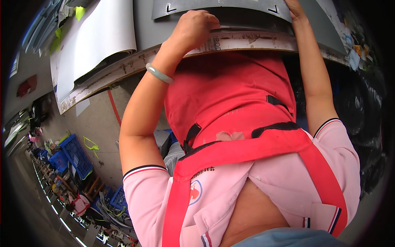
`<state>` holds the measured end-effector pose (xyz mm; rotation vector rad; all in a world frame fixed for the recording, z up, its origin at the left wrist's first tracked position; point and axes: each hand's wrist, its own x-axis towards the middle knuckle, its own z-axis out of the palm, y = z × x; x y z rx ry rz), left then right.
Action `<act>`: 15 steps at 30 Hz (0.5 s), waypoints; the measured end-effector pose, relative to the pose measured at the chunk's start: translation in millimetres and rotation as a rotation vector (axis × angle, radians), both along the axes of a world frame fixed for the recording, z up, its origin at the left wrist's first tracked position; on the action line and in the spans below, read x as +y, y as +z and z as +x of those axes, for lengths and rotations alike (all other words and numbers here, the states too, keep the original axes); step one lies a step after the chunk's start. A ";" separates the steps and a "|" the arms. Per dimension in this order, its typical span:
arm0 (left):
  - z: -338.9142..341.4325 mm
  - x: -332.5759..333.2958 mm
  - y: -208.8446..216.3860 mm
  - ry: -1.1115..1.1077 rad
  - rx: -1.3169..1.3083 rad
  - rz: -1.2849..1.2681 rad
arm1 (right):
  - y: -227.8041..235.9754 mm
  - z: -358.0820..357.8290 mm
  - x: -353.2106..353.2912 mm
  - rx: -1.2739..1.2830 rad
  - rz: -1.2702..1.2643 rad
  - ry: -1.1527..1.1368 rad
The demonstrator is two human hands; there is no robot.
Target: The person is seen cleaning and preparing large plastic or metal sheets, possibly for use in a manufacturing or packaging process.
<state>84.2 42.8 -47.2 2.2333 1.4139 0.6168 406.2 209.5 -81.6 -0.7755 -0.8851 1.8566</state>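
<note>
Left hand (196,25) curls closed over the near edge of the grey sheet (222,7) lying atop the worktable (247,41), likely pinning it. Right hand (295,11) presses the sheet's right corner; finger state unclear. White sheets (103,37) lie left of it.

The left hand (197,24) curls over the near edge of a grey sheet (222,6) lying on the worktop (247,41), and the right hand (295,10) presses on the sheet's far corner. A red apron (230,94) fills the middle, a pale green bangle (158,74) rings the left wrist, and blue crates (76,154) stand on the floor at left.
</note>
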 end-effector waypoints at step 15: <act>-0.7 -4.1 8.2 0.024 -0.015 -0.052 | -6.7 2.2 -0.9 -0.009 0.021 -0.027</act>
